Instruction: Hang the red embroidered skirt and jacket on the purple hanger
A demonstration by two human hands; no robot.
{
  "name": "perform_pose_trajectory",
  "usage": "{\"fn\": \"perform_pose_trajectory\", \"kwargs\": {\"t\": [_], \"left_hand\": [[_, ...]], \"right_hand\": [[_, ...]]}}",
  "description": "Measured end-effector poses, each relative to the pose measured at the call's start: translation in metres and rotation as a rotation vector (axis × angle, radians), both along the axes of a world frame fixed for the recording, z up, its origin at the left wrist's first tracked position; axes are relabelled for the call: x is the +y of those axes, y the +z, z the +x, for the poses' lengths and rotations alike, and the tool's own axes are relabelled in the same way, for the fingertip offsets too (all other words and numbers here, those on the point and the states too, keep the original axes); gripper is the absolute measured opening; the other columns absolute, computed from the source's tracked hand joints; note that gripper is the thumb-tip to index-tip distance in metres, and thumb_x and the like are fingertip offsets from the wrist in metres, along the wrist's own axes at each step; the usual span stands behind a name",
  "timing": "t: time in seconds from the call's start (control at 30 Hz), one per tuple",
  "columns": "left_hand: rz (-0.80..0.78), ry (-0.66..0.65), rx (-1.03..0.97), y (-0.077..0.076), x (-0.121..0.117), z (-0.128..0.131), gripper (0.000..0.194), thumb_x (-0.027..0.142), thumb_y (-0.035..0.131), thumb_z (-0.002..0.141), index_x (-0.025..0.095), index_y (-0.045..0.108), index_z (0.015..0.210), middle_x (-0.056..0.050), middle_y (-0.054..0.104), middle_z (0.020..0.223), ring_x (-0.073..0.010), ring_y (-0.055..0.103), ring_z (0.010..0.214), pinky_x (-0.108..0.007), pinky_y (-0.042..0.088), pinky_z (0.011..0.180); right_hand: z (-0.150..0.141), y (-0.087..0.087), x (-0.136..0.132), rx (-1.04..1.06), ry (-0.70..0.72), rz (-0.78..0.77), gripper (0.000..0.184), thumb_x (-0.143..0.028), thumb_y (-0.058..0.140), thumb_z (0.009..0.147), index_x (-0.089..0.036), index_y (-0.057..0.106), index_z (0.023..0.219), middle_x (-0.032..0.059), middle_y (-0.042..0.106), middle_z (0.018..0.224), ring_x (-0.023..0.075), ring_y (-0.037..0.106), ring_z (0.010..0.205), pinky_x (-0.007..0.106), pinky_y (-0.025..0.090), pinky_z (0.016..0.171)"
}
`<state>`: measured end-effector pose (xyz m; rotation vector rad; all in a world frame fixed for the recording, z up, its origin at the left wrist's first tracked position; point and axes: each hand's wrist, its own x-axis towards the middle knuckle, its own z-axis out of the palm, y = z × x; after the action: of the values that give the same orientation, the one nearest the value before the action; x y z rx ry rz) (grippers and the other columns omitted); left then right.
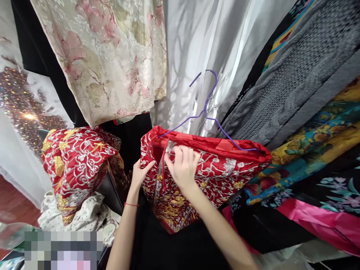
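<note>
A red garment (213,165) with silver and gold embroidery hangs in front of me on a purple wire hanger (206,108), whose arms go into its red upper edge. My left hand (142,172) grips the garment's left side, thumb on the front and the other fingers hidden behind the cloth. With fingers curled, my right hand (184,165) holds the front opening near the top, slightly blurred. A thin red cord (163,176) dangles between my hands. The hanger's hook stands free against the white curtain.
Another red embroidered cloth (81,161) drapes over a dark chair at left, above a white spotted cloth (84,210). A floral cream fabric (112,56) hangs at upper left. Grey knitwear (303,75) and colourful floral scarves (303,157) hang at right. The white curtain (182,45) is behind.
</note>
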<state>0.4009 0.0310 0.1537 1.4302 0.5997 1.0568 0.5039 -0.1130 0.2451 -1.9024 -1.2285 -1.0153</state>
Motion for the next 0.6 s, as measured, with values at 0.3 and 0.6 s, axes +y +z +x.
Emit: {"fn": "perform_pose_trajectory", "kwargs": {"t": [0.3,0.6], "left_hand": [[0.008,0.095,0.013,0.001,-0.023,-0.003,0.036,0.04,0.083,0.069,0.016,0.072,0.094,-0.006,0.078,0.094,-0.0216,0.071,0.084,-0.032,0.056,0.08],[-0.006,-0.115,0.018,-0.002,-0.019,-0.019,0.048,0.035,0.084,0.068,0.017,0.066,0.109,-0.008,0.076,0.106,-0.0223,0.072,0.093,-0.034,0.056,0.089]], "right_hand": [[-0.046,-0.088,0.009,0.899,0.1,-0.203,0.022,-0.041,0.058,0.095,-0.022,0.069,0.091,0.0009,0.076,0.074,0.0194,0.07,0.064,0.026,0.038,0.06],[-0.06,-0.099,0.036,1.057,0.046,0.075,0.02,-0.039,0.055,0.093,-0.019,0.058,0.097,0.0053,0.074,0.08,0.0219,0.068,0.064,0.029,0.04,0.06]]}}
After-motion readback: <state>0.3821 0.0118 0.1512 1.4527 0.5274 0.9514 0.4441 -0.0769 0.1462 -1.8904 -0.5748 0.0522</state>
